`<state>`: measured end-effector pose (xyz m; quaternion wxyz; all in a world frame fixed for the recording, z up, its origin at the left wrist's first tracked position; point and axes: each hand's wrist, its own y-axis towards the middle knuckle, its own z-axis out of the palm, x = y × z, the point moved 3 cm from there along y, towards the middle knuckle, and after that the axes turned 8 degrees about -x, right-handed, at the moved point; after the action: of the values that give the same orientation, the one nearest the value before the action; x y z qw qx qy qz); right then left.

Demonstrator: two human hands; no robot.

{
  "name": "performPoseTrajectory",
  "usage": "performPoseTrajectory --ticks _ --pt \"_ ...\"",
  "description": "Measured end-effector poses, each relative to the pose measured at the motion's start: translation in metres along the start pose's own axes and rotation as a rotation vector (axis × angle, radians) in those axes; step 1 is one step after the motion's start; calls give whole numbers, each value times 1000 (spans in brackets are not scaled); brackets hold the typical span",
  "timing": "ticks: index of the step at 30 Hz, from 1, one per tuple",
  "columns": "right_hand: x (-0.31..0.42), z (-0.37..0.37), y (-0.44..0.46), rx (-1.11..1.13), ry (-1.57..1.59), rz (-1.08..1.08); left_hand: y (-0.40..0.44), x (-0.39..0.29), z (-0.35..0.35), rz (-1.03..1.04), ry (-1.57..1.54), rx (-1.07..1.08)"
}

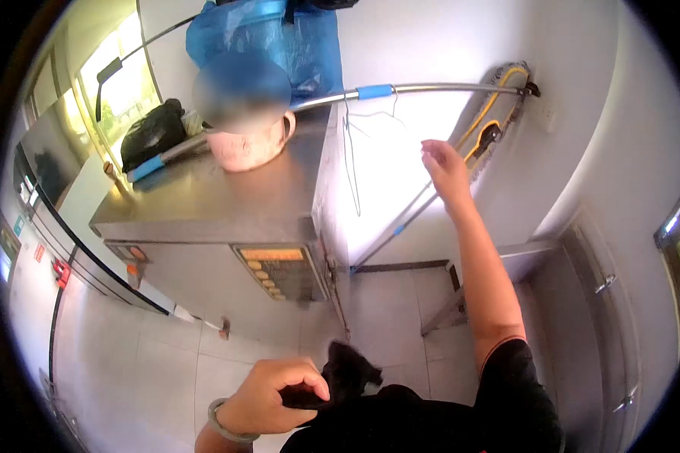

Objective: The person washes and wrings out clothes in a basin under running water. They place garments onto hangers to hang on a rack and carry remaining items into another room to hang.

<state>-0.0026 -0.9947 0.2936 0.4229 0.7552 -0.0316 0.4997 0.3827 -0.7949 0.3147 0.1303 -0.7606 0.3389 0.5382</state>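
Note:
My left hand (272, 396), with a bracelet (230, 423) at its wrist, is closed around black cloth (347, 374) in front of my body. Raised at the right, my right hand (444, 167) has its fingers curled together near the wall; whether anything is between them is too small to tell. Left of it, wire hangers (351, 162) hang from a metal pole (446, 88) with a blue sleeve. A mop (499, 109) with yellow edging leans on the wall just beyond the right hand.
A steel cabinet (204, 204) with a control panel stands at the left, bearing a pink mug (245, 151), a blue plastic bag (310, 45) and a black bag (151, 136). Grey metal doors (582, 317) are at the right. A thin pole slants down to the floor.

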Motion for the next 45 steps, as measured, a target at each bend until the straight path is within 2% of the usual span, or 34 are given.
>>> performPoseTrajectory --ticks 1,3,5,7,9,10,11,12,13,15,16,18,19,20,21,23,27,28,30,32,34,36,38,40,41,42,44,45 --pt "-24 15 35 -87 -137 -176 6 2 -3 -50 -53 -20" --pt "-48 46 80 -192 -463 -217 17 4 -4 -167 -192 -63" --pt "-53 72 110 -16 -574 -4 25 5 -6 -165 -142 -78" --pt "-53 87 130 67 -571 51 30 2 1 -163 -96 -193" --pt "-61 99 141 247 -162 407 23 19 -2 -180 -38 -152" --pt "-69 105 157 95 -434 153 24 18 -2 -203 14 -98" --pt "-82 102 170 38 -518 12 26 17 1 -226 20 -103" --pt "-82 95 175 3 -486 -61 35 7 3 -239 -6 -211" --pt "-79 86 183 50 -587 -111 40 0 6 -261 -34 -319" --pt "-89 60 191 162 -553 -7 46 5 14 -259 -27 -354" --pt "-86 38 180 190 -408 -30 51 4 16 -258 -11 -354" --pt "-88 -14 158 211 -398 -17 67 -1 24 -227 -22 -432" --pt "-89 -43 132 85 -324 29 73 1 27 -221 -29 -446" --pt "-88 -69 96 3 -173 88 80 3 30 -206 -34 -465" --pt "-97 -90 70 38 102 240 86 1 31 -218 -61 -460" --pt "-93 -119 7 -79 395 337 100 -4 33 -228 -43 -447" --pt "-70 -145 -80 96 1230 391 136 -26 52 -194 -12 -415" --pt "-54 -144 -92 162 1382 327 145 -33 56 -143 0 -436" --pt "-20 -142 -103 170 1497 199 160 -44 62 -99 19 -449" --pt "0 -136 -101 237 1658 91 173 -57 62 -29 78 -353" --pt "14 -125 -99 176 1747 128 182 -68 66 -11 88 -344" --pt "29 -117 -99 162 1724 119 190 -81 70 60 23 -309" --pt "29 -109 -100 230 1669 -25 194 -94 68 102 57 -318" --pt "12 -93 -109 339 1544 -11 195 -106 60 138 92 -334" --pt "-3 -88 -115 391 1431 61 194 -112 54 152 116 -363" --pt "-22 -89 -125 452 1185 109 192 -117 47 162 141 -393" --pt "-46 -106 -126 445 720 -20 184 -121 31 188 254 -472" --pt "-51 -122 -122 450 585 -26 181 -117 21 239 286 -505"
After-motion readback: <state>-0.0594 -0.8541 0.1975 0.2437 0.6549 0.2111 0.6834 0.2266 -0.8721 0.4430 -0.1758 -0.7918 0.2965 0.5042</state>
